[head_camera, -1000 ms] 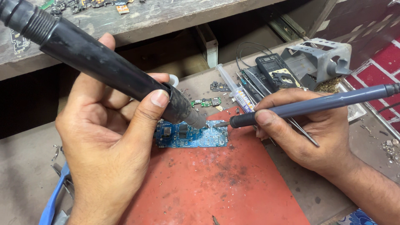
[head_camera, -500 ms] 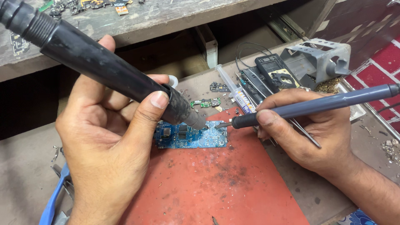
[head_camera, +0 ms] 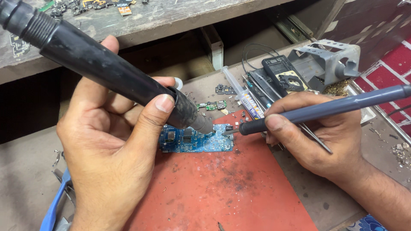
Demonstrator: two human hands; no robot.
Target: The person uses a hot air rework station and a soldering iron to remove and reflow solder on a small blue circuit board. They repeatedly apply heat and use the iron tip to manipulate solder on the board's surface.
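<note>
A small blue circuit board (head_camera: pixel 195 140) lies on a red mat (head_camera: pixel 218 192). My left hand (head_camera: pixel 109 149) grips a thick black hot-air handpiece (head_camera: pixel 107 70), its metal nozzle (head_camera: pixel 204 124) pointing down just over the board's top edge. My right hand (head_camera: pixel 319 134) holds a slim blue-grey soldering iron (head_camera: pixel 329 108) like a pen, its tip touching the board's upper right corner. Thin metal tweezers (head_camera: pixel 314 137) are tucked in the same right hand.
Behind the board lie a syringe of paste (head_camera: pixel 242 94), small green board pieces (head_camera: pixel 212 105), a dark phone part (head_camera: pixel 284 77) and a grey metal iron stand (head_camera: pixel 329 60). A worn wooden shelf (head_camera: pixel 162 17) runs across the top. Blue-handled pliers (head_camera: pixel 55 201) lie at lower left.
The soldering iron tip has edged slightly left along the board's top right corner. The hot-air handpiece and my left hand stay almost still.
</note>
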